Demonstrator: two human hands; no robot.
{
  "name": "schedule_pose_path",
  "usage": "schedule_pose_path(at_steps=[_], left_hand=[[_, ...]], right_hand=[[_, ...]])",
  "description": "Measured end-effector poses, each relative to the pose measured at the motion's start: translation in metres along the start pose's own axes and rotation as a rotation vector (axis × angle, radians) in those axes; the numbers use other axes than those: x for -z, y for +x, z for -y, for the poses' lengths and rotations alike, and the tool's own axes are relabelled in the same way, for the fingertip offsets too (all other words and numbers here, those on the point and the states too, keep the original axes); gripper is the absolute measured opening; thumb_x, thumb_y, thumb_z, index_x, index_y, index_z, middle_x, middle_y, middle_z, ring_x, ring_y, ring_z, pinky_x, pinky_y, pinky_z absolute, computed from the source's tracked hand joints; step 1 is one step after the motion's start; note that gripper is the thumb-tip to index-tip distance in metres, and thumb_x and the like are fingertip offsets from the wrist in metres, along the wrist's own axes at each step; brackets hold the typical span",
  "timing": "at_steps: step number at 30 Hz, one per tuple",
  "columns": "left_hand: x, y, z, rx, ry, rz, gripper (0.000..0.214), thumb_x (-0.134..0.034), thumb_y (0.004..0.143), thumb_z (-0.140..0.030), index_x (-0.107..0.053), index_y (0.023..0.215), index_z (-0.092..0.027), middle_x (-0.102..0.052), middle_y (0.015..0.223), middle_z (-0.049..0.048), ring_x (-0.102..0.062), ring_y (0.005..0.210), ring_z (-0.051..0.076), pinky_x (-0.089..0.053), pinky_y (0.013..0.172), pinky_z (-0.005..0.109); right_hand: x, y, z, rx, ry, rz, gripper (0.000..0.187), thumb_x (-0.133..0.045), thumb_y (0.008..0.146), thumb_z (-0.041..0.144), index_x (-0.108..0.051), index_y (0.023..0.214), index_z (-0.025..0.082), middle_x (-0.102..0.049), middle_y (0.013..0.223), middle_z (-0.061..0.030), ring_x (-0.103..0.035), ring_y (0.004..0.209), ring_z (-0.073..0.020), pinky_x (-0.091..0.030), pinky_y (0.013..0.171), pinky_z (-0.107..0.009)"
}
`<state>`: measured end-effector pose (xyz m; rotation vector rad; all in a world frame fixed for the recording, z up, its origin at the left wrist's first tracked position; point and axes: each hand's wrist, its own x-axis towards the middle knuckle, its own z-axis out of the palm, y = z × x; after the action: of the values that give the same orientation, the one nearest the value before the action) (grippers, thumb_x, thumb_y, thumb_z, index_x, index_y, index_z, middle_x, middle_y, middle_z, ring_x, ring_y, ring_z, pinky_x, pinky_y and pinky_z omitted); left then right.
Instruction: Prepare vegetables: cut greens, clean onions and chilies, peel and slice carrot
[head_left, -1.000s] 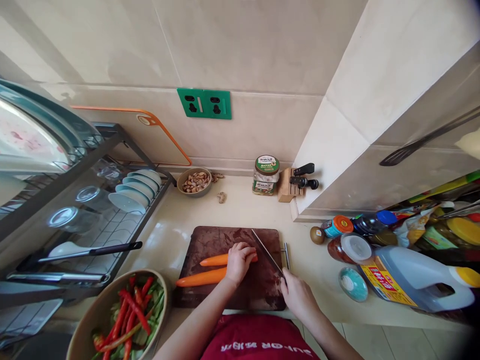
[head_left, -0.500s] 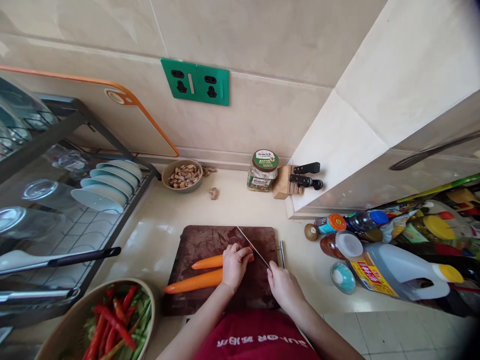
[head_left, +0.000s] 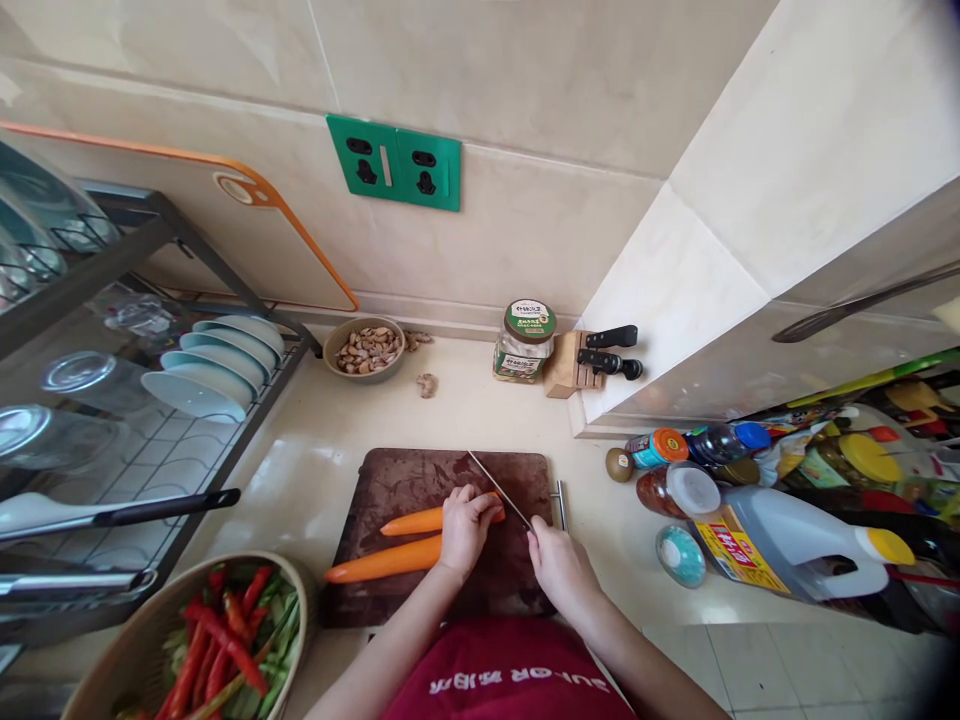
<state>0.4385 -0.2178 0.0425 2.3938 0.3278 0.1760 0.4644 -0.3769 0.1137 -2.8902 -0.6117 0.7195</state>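
On a dark brown cutting board [head_left: 442,470], two peeled carrots lie side by side. My left hand [head_left: 465,527] is closed on the upper carrot [head_left: 415,522], fingers bent over it close to its thick right end. The lower carrot [head_left: 386,561] runs beneath or beside that hand; its right end is hidden. In my right hand [head_left: 559,565] is the handle of a kitchen knife [head_left: 499,490], whose blade shows edge-on, slanting up and left across the board. The blade stands just right of my left fingers, at the carrot's end.
Lower left stands a basin [head_left: 296,655] of red peppers and greens. A dish rack [head_left: 202,480] is on the left. Behind the board are a bowl of garlic cloves [head_left: 367,350], a jar [head_left: 523,340] and a knife block [head_left: 570,365]. Bottles, including a large jug [head_left: 795,545], fill the right.
Both hands stay in nearly the same place, still holding the carrot and the knife. The whole view has shifted slightly.
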Motion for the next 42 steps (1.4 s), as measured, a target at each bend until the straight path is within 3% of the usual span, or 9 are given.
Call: schedule_pose_path(at_steps=[20,26,32,37,42], left_hand=[[0.004,-0.001,-0.001,-0.019,0.000,0.018,0.013,-0.056,0.079,-0.026,-0.069,0.079,-0.024,-0.059,0.075,0.0026,-0.049,0.078,0.019,-0.039,0.073,0.032],[0.005,-0.001,0.000,-0.032,-0.027,0.021,0.013,-0.056,0.079,-0.026,-0.069,0.077,-0.024,-0.060,0.078,0.0024,-0.050,0.080,0.019,-0.039,0.074,0.032],[0.007,-0.002,-0.002,-0.035,0.005,0.021,0.014,-0.056,0.079,-0.025,-0.069,0.080,-0.024,-0.058,0.076,0.0028,-0.048,0.079,0.019,-0.039,0.073,0.032],[0.006,-0.002,0.000,-0.040,-0.022,0.018,0.013,-0.056,0.079,-0.023,-0.069,0.077,-0.023,-0.060,0.077,0.0027,-0.049,0.079,0.018,-0.039,0.073,0.032],[0.005,-0.003,0.000,-0.041,-0.008,0.004,0.014,-0.056,0.079,-0.022,-0.069,0.079,-0.023,-0.059,0.075,0.0032,-0.048,0.078,0.018,-0.039,0.073,0.032]], right_hand=[[-0.004,0.002,0.005,-0.022,0.020,0.036,0.021,-0.033,0.091,0.022,-0.054,0.092,0.019,-0.068,0.078,-0.0071,-0.065,0.070,-0.0173,-0.035,0.054,-0.022],[0.004,-0.010,0.003,-0.003,0.008,0.011,0.020,-0.033,0.091,0.023,-0.053,0.091,0.020,-0.068,0.074,-0.0063,-0.065,0.067,-0.0169,-0.033,0.053,-0.023],[-0.007,0.000,0.008,-0.030,0.006,0.028,0.020,-0.033,0.091,0.021,-0.053,0.089,0.018,-0.068,0.077,-0.0080,-0.066,0.070,-0.0189,-0.033,0.052,-0.023],[-0.003,-0.010,0.002,0.023,0.003,-0.022,0.020,-0.032,0.091,0.023,-0.052,0.089,0.020,-0.068,0.073,-0.0052,-0.065,0.066,-0.0178,-0.032,0.051,-0.023],[-0.009,-0.009,0.004,-0.018,-0.019,0.021,0.021,-0.033,0.090,0.022,-0.053,0.089,0.019,-0.068,0.075,-0.0069,-0.065,0.068,-0.0179,-0.032,0.051,-0.023]])
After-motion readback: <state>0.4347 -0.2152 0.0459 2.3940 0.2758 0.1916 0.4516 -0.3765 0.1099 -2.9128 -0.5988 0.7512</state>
